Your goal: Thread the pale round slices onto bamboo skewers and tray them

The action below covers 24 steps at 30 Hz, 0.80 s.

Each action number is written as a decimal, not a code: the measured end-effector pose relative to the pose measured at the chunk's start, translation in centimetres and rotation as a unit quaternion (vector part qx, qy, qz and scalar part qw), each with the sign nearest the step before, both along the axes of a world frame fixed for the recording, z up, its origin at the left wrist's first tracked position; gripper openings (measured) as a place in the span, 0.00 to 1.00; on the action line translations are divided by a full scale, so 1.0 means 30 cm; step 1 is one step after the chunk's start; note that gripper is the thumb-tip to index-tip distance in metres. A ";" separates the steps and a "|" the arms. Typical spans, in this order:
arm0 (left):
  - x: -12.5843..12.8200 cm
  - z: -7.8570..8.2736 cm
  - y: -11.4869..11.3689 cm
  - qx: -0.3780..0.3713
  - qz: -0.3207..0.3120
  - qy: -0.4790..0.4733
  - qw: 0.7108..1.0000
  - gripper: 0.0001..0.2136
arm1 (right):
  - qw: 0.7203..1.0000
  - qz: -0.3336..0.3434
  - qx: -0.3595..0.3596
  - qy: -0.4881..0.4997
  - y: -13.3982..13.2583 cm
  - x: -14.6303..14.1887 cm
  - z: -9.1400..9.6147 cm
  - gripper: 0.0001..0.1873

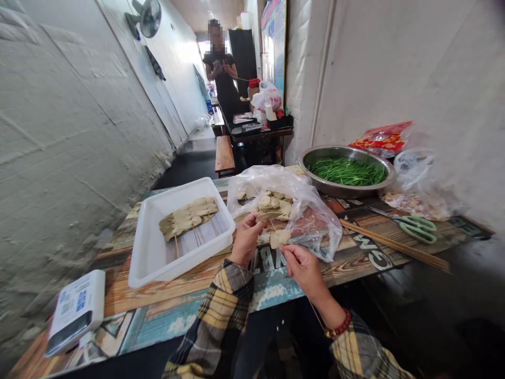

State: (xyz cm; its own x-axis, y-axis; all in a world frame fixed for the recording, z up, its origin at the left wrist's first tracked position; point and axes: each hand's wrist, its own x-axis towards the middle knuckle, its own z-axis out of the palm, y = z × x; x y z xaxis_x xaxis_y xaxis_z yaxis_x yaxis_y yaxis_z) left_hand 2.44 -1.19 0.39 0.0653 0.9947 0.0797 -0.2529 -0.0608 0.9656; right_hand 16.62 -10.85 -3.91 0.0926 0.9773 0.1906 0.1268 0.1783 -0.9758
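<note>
the skewered slices (280, 238), pale, flat and roughly rounded, sit bunched at the far end of a thin skewer (316, 316), just above the near edge of the table (221, 279), about mid-scene and right at the mouth of the plastic bag (315, 221). my right hand (304, 269) is pinched shut on that skewer just below them. my left hand (246, 238) is closed on a loose slice (263, 217) at the bag opening. i judge this as mid-threading. the next move calls for lining the slice's flat face up with the stick's point and pushing straight so the soft piece doesn't tear. left of the bag, a white tray (150, 263) holds finished skewers (188, 215). far right are a steel bowl (315, 155) of greens (347, 171), green scissors (417, 229) and loose sticks (394, 245).
</note>
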 end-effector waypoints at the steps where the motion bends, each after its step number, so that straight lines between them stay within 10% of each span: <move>1: 0.000 0.001 0.000 0.001 0.000 0.001 1.000 0.09 | 1.000 -0.001 0.002 -0.001 0.000 0.000 0.000 0.19; 24: 0.010 0.033 -0.020 0.017 -0.017 0.051 0.998 0.08 | 1.000 -0.007 0.013 -0.010 0.004 -0.001 0.008 0.20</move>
